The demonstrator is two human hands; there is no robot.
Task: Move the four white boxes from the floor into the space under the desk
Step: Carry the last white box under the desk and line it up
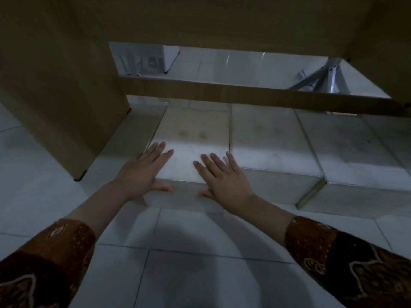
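Under desk point(66, 90), L hand point(142, 172) & R hand point(224, 176) flat atop box point(186, 138).

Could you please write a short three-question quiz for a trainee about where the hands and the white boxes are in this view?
1. True or false: both hands lie flat on top of the same white box.
2. How many white boxes can be seen in a row under the desk? A) one B) three C) five
3. Fill in: the wooden crossbar runs ____ the boxes.

Key:
1. True. The left hand and right hand rest palms down, fingers spread, on the left box.
2. B. The left box, the middle box and the right box are visible; a fourth does not show.
3. Behind.
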